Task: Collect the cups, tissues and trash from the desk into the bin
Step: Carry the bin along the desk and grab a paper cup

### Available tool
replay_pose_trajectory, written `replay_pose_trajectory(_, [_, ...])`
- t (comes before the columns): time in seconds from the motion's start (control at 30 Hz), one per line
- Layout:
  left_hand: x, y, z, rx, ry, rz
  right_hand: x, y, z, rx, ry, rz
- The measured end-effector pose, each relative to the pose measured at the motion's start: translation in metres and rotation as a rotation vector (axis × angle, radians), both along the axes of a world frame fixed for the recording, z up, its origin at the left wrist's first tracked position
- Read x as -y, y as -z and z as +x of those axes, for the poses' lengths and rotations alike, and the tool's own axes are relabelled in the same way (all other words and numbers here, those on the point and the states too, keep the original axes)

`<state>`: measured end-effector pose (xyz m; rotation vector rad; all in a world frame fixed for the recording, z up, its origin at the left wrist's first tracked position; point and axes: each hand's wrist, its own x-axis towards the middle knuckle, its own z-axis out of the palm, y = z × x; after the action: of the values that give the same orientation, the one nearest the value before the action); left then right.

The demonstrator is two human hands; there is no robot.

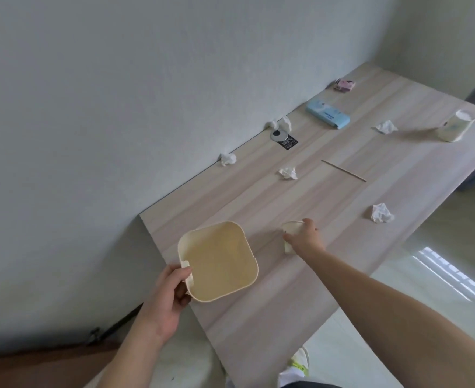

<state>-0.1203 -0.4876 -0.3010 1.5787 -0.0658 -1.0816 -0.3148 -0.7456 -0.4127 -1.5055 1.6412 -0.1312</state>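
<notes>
On the pale wooden desk [342, 208], crumpled tissues [381, 212] lie scattered.

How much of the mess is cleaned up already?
Almost none: the bin, held by the left hand, looks empty. The right hand grips the first cup. Left on the desk: another cup, five tissues, a stick.

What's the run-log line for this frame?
left hand: holds bin rim | right hand: grips paper cup on desk | bin: empty
</notes>
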Motion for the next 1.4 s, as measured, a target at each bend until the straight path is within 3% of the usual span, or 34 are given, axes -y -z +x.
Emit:
replay_pose_trajectory(0.13, [-0.002,-0.004,-0.010,-0.008,-0.027,-0.005,-0.003,-0.026,-0.011,0.316,0.096,0.008])
replay_pose_trajectory(0.27, [0.003,-0.007,-0.020,-0.002,0.000,0.002,-0.007,-0.070,-0.037,0.604,0.060,0.008])
replay_pose_trajectory(0.37, [0.008,-0.009,-0.030,0.008,0.015,0.017,-0.011,-0.110,-0.054,0.752,-0.036,0.032])
replay_pose_trajectory(0.5, [0.016,-0.011,-0.047,0.024,0.039,0.004,-0.034,-0.156,-0.063,0.866,-0.329,0.012])
replay_pose_trajectory(0.6, [0.019,-0.016,-0.056,0.064,0.106,0.002,-0.061,-0.171,-0.056,0.768,-0.525,-0.061])
replay_pose_trajectory(0.73, [0.016,-0.020,-0.064,0.196,0.155,0.019,-0.091,-0.169,-0.046,0.474,-0.788,-0.329])
replay_pose_trajectory(0.87, [0.007,-0.024,-0.068,0.258,0.186,0.034,-0.112,-0.161,-0.039,0.282,-0.957,-0.380])
replay_pose_trajectory(1.07, [-0.015,-0.018,-0.076,0.338,0.200,0.014,-0.140,-0.151,-0.031,0.002,-0.993,-0.457])
replay_pose_trajectory(1.4, [-0.049,-0.018,-0.083,0.322,0.258,0.028,-0.185,-0.149,-0.031,-0.123,-0.975,-0.376])
